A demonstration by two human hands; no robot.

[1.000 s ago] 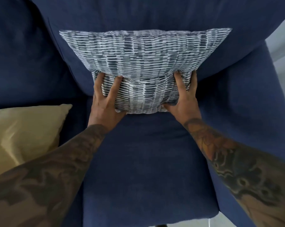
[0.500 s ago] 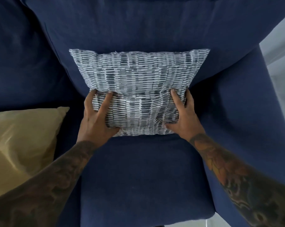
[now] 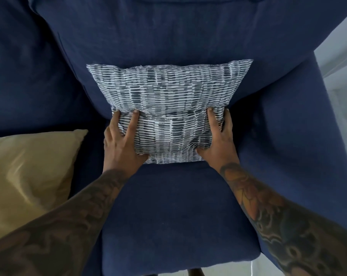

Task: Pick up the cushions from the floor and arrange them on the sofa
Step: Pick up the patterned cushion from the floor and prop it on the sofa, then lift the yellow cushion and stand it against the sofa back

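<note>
The grey-and-white patterned cushion (image 3: pixel 168 108) stands propped against the backrest of the dark blue sofa (image 3: pixel 178 206), its lower edge down on the seat and its top corners spread wide against the upholstery. Both hands are on it — the left hand (image 3: pixel 121 145) grips the lower left side, fingers splayed over the front face and the thumb tucked under the bottom edge, while the right hand (image 3: pixel 218 144) does the same on the lower right, fingers pressed into the fabric so that it creases between them. Each hand is clamped on the cushion rather than lying flat on it. The tattooed forearms reach in from the near corners, over the bare front of the seat. To the left, on the neighbouring seat, lies a mustard-yellow cushion (image 3: pixel 29 172), well apart from the patterned one and touching neither hand. On the right the sofa's arm (image 3: pixel 288 136) rises just beside the patterned cushion — beyond it a strip of pale floor (image 3: pixel 343 96) shows
</note>
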